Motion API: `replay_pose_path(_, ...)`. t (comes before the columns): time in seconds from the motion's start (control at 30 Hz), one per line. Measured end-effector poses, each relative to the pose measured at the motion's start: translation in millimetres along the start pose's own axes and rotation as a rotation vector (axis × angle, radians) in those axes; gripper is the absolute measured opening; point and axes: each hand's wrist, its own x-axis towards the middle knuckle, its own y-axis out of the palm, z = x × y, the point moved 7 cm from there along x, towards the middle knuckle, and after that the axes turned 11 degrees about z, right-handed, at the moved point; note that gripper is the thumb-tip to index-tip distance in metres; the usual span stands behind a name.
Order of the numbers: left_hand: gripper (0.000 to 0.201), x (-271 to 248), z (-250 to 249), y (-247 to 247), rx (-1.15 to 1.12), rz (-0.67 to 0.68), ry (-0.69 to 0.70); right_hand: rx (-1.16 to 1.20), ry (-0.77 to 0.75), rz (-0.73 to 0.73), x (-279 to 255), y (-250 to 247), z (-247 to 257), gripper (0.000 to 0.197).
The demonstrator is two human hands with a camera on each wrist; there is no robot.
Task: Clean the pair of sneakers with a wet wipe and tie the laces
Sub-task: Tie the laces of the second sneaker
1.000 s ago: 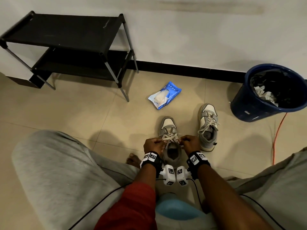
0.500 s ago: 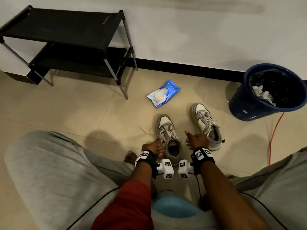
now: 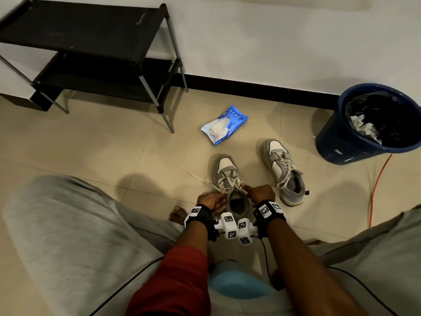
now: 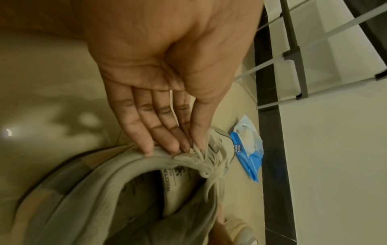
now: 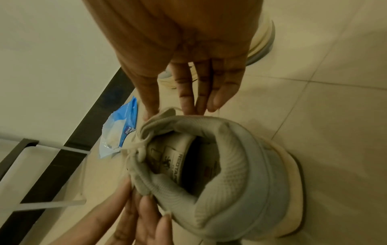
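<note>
Tiled floor (image 3: 91, 142), centre frame: both hands are back at the near sneaker (image 3: 224, 176), left hand (image 3: 210, 200) and right hand (image 3: 260, 193) each pinching its laces (image 3: 230, 184); tying resumes.

I am seeing the tiled floor (image 3: 109, 144) carrying one sneaker (image 3: 224, 179) right at my fingertips, the other sneaker (image 3: 282, 169) lying just right of my fingers, a wipes pack (image 3: 224, 124) beyond them, and a black rack (image 3: 91, 53) and blue bin (image 3: 355, 142) standing farther off.
</note>
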Motion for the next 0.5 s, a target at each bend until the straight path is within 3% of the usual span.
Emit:
replay_pose_path(0.1,0.006,-3,-6,-1,-0.005,0.018,0.043,0.071,-0.069,0.077,-10,8,19,0.014)
replay_pose_path(0.13,0.008,-2,-8,0,-0.004,0.030,0.055,0.099,-0.048,0.116,-9,10,18,0.009)
replay_pose_path(0.2,0.015,-1,-11,0,0.003,0.047,0.063,-0.092,0.031,0.160,0,14,10,0.019)
replay_pose_path(0.27,0.014,-1,-13,-2,0.005,0.044,0.064,0.012,0.082,0.110,-5,8,11,0.031)
replay_pose_path(0.4,0.013,-1,-13,-1,-0.002,0.034,0.082,-0.156,0.055,0.141,-13,10,16,0.025)
replay_pose_path(0.5,0.014,-1,-13,-2,-0.003,0.036,0.102,-0.295,-0.015,0.064,-18,7,21,0.028)
